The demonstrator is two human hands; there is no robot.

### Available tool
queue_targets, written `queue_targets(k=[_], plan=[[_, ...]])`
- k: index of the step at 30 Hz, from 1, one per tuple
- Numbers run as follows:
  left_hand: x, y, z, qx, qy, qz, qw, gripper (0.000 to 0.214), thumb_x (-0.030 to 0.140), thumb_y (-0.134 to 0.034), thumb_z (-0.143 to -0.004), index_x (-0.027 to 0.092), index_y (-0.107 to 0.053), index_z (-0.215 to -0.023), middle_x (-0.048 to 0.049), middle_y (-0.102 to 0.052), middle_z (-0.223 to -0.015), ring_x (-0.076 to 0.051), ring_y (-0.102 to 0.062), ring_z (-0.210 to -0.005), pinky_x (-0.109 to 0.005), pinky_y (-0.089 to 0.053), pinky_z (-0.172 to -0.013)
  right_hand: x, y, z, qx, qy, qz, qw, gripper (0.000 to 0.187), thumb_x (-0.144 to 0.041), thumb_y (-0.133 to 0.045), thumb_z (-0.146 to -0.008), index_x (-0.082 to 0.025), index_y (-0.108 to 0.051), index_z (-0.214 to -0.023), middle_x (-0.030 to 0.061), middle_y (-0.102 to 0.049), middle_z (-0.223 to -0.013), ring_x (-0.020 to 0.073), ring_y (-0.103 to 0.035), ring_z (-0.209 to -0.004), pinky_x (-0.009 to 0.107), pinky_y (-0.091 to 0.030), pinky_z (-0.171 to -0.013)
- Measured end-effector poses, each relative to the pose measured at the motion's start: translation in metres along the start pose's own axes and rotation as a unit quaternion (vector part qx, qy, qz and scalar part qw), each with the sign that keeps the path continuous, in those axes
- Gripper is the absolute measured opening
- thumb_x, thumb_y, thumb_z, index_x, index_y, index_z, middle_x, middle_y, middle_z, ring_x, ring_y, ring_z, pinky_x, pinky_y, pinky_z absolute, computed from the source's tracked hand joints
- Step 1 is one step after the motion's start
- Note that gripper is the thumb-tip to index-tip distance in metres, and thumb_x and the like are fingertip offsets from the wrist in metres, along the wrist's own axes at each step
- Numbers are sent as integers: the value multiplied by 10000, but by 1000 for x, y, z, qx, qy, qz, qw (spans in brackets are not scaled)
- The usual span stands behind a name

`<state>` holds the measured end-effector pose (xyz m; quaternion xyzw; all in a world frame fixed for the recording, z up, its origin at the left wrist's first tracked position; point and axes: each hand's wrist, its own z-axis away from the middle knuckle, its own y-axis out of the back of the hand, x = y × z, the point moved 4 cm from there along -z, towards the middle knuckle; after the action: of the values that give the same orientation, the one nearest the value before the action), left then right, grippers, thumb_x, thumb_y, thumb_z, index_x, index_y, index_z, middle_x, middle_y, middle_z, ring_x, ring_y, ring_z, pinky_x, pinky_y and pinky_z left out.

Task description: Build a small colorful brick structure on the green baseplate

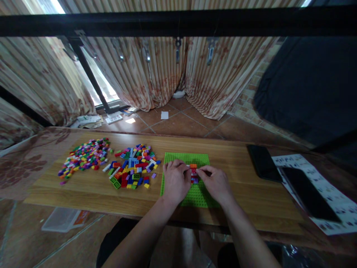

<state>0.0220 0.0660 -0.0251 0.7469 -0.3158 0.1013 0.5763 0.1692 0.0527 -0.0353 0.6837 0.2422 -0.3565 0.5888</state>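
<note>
A green studded baseplate (pixel 199 201) lies on the wooden table in front of me. On it, between my hands, is a small structure of toy building bricks (pixel 193 173) in orange, red, white and purple. My left hand (pixel 176 181) grips the structure from the left, its thumb and fingertips near the top. From the other side, my right hand (pixel 216 181) pinches at it with thumb and index finger. The hands cover much of the plate, and any small brick held in the fingertips is hidden.
A mixed pile of larger bricks (pixel 134 167) lies left of the baseplate, with a pile of smaller bricks (pixel 86 156) beyond it. To the right are a dark tablet-like object (pixel 263 162), a black phone-like slab (pixel 309 193) and a printed sheet (pixel 341 199).
</note>
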Motion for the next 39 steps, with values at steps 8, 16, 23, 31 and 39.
queue_targets(k=[8, 16, 23, 31, 39], plan=[[0, -2, -3, 7, 55, 21, 998, 107, 228, -607, -846, 215, -702, -799, -36, -679, -964, -213, -580, -935, -388, -380, -859, -2, 0, -1, 27, -17, 42, 999, 274, -409, -559, -797, -203, -728, -732, 59, -738, -726, 209, -657, -674, 307, -427, -632], [-4, -4, -5, -1, 84, 38, 996, 96, 251, -632, -841, 217, -716, -808, -31, -687, -930, -203, -588, -913, -369, -383, -844, 2, -1, -3, 33, -42, 40, 998, 273, -425, -583, -781, -207, -732, -712, 54, -741, -707, 213, -666, -670, 306, -429, -616], [-5, -6, -5, 3, 86, 37, 996, 98, 244, -637, -832, 213, -724, -800, -31, -691, -909, -206, -578, -899, -372, -381, -835, 4, -4, -5, 48, -28, 31, 998, 283, -433, -582, -776, -212, -733, -683, 57, -735, -665, 209, -660, -620, 297, -421, -558], [-4, -4, 1, 3, 77, 45, 996, 108, 267, -617, -846, 230, -711, -808, -30, -684, -923, -211, -569, -918, -394, -386, -865, 18, -5, -9, 17, -35, 26, 999, 375, -547, -579, -730, -210, -739, -679, 55, -730, -651, 226, -659, -618, 304, -423, -551], [-12, 1, 1, 30, 77, 93, 992, 104, 261, -612, -840, 225, -694, -788, -35, -682, -885, -205, -579, -904, -377, -425, -855, 32, 2, -15, -21, -80, 22, 996, 478, -660, -598, -665, -211, -755, -716, 51, -720, -636, 257, -661, -639, 332, -446, -581]])
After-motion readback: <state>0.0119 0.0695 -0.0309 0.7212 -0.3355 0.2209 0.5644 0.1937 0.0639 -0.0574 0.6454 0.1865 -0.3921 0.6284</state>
